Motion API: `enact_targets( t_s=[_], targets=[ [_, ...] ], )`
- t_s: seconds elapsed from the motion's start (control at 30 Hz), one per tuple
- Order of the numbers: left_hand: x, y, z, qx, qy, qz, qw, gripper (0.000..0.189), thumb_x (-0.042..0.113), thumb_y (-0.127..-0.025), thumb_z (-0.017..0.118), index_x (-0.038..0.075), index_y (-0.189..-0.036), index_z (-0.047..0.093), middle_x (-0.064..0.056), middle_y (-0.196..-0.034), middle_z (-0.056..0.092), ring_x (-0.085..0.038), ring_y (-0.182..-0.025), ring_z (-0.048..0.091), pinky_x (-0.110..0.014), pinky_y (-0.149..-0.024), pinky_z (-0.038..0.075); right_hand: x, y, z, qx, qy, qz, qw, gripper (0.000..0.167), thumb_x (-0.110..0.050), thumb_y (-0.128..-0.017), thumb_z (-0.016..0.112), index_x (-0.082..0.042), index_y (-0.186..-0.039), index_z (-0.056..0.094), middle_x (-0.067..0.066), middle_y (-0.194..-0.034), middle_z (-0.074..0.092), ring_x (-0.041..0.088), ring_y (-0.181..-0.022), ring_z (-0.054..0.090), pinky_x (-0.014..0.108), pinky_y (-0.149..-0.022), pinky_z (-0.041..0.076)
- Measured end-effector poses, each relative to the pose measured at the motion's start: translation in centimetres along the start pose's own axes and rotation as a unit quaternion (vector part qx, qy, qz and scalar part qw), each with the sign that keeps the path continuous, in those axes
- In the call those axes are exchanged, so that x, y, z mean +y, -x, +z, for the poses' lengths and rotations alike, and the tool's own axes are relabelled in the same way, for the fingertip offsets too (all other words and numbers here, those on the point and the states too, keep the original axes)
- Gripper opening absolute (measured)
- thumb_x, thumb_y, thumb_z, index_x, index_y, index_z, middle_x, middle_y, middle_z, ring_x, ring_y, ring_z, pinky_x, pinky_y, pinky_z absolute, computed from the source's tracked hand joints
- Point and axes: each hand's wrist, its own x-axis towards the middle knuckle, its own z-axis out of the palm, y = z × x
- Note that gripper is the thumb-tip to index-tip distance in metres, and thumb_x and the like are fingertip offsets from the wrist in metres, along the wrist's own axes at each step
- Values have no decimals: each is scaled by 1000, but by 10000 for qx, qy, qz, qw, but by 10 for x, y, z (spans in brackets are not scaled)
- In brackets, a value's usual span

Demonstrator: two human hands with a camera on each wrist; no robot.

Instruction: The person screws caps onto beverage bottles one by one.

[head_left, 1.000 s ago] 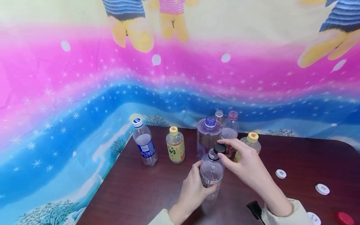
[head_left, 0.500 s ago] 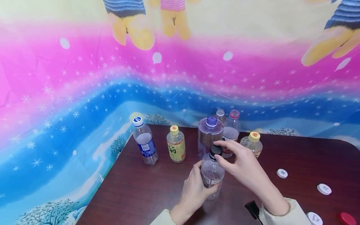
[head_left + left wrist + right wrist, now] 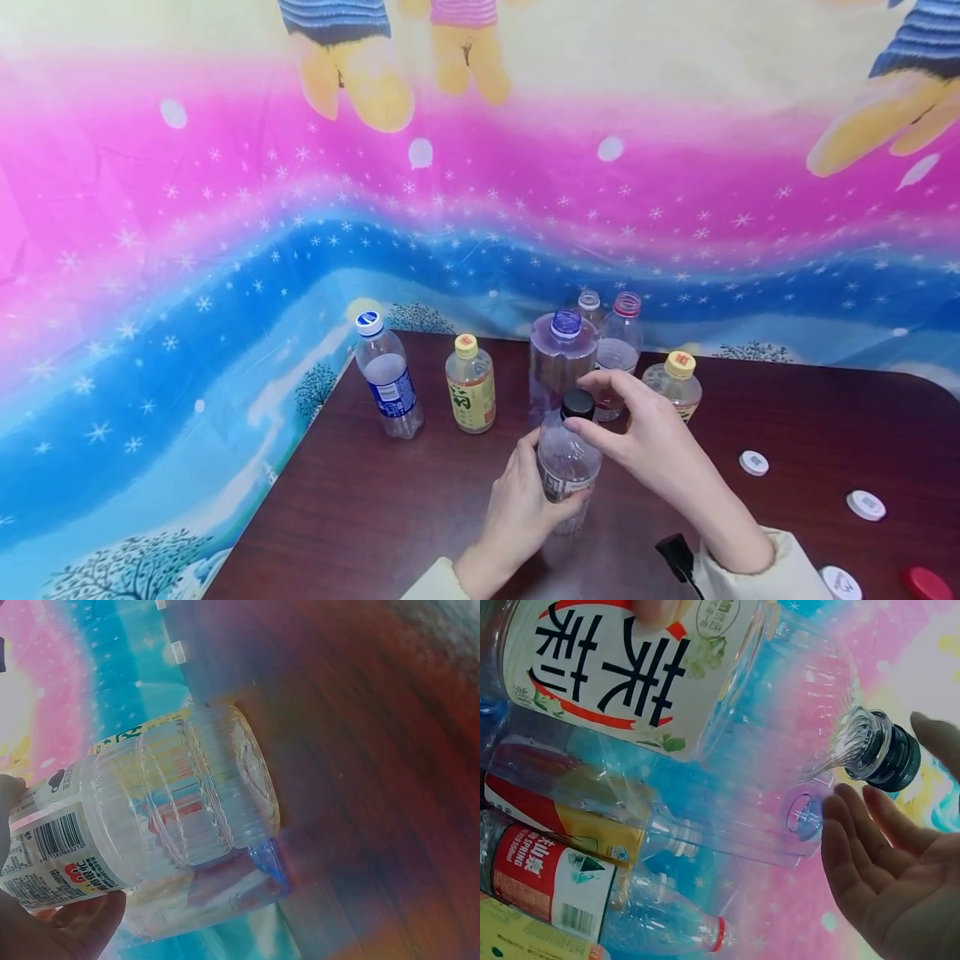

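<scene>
My left hand [image 3: 517,508] grips the lower body of a clear plastic bottle [image 3: 568,454], which stands upright with a black cap [image 3: 577,404] on its neck. In the left wrist view the bottle's label [image 3: 60,844] shows between thumb and fingers, and its ribbed base is near the table. Around the black cap, my right hand [image 3: 652,425] has its thumb and fingers spread. The right wrist view shows gaps between these fingers [image 3: 870,840] and the cap [image 3: 900,759].
Behind stand a large purple-necked bottle [image 3: 564,350], a red-ringed bottle [image 3: 621,342] and a yellow-capped bottle [image 3: 672,383]. Farther left are another yellow-capped bottle [image 3: 470,387] and a blue-labelled bottle [image 3: 388,379]. Loose white caps [image 3: 753,463] and a red cap [image 3: 928,582] lie at right.
The black cap went from beside the bottle's mouth onto its neck, in my right hand. Since then the right fingers have spread away from it. The left hand keeps its grip.
</scene>
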Motion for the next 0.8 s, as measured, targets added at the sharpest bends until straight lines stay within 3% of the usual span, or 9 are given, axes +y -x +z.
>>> enact_targets(
  t_s=[0.13, 0.27, 0.47, 0.8],
  targets=[
    [-1, 0, 0, -24, 50, -22, 10000, 82, 40, -69, 83, 6, -129, 40, -8, -114, 62, -18, -97, 65, -31, -69, 56, 5, 1, -3, -553, -451, 14, 9975, 41, -18, -89, 67, -10, -128, 58, 10, -117, 66, 18, -93, 67, 24, -72, 52],
    [-1, 0, 0, -94, 115, -55, 9999, 82, 40, -70, 83, 5, -130, 39, -8, -115, 61, -18, -99, 65, -31, -70, 56, 8, 1, -6, -814, -716, 131, 9940, 39, -16, -91, 63, -11, -130, 58, 12, -117, 67, 14, -94, 68, 21, -67, 51],
    [0, -1, -1, -107, 92, -54, 9999, 81, 41, -70, 82, 5, -130, 40, -8, -114, 61, -18, -98, 65, -32, -70, 56, 8, -1, -7, -686, -718, 232, 9948, 36, -18, -87, 69, -9, -122, 63, 8, -107, 71, 3, -86, 66, 20, -65, 50],
    [0, -1, -1, -163, 56, -121, 9998, 81, 42, -70, 82, 6, -129, 40, -8, -113, 61, -19, -98, 65, -32, -69, 55, 2, -5, -3, -342, -251, 443, 9981, 32, -26, -80, 77, -10, -104, 62, 3, -95, 67, 12, -83, 62, 24, -70, 52]
  ],
)
